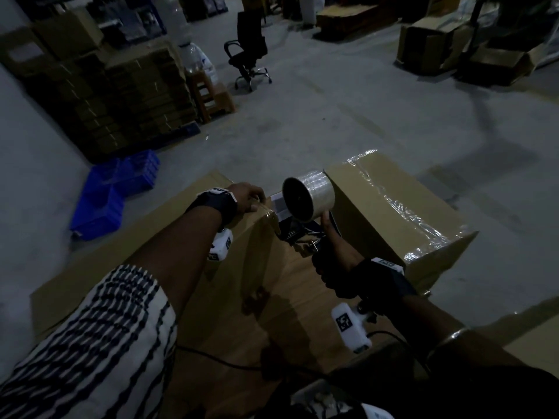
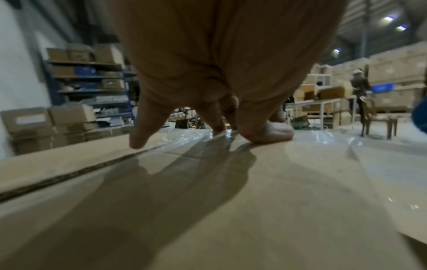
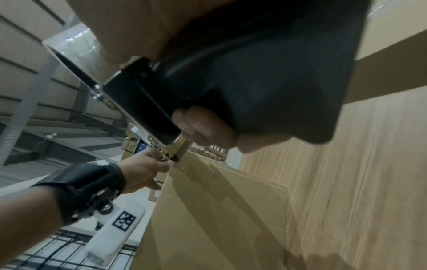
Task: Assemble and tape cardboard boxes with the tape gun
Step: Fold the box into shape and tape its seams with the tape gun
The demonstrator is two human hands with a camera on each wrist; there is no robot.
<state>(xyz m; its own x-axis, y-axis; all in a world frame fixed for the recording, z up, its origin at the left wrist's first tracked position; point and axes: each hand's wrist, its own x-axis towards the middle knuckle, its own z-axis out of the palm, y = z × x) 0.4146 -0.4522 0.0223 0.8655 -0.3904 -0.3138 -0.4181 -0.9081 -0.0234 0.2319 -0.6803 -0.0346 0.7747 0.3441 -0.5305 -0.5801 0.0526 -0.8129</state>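
Note:
My right hand (image 1: 332,267) grips the black handle of the tape gun (image 1: 302,234), which carries a roll of clear tape (image 1: 308,198). The gun's mouth sits at the top edge of the brown cardboard box (image 1: 272,282) in front of me. A short strand of tape runs from the mouth to my left hand (image 1: 248,198). In the left wrist view the left hand (image 2: 231,109) presses thumb and fingertips on shiny tape on the box top (image 2: 231,201). The right wrist view shows fingers (image 3: 203,131) wrapped round the tape gun (image 3: 231,82), with the left hand (image 3: 143,169) at its mouth.
A box sealed with clear tape (image 1: 393,213) stands just right of the gun. Flat cardboard (image 1: 90,267) lies on the floor to the left, with blue crates (image 1: 115,195) beyond it. Further back are stacked flat cartons (image 1: 136,95), a wooden stool (image 1: 211,92) and an office chair (image 1: 249,49).

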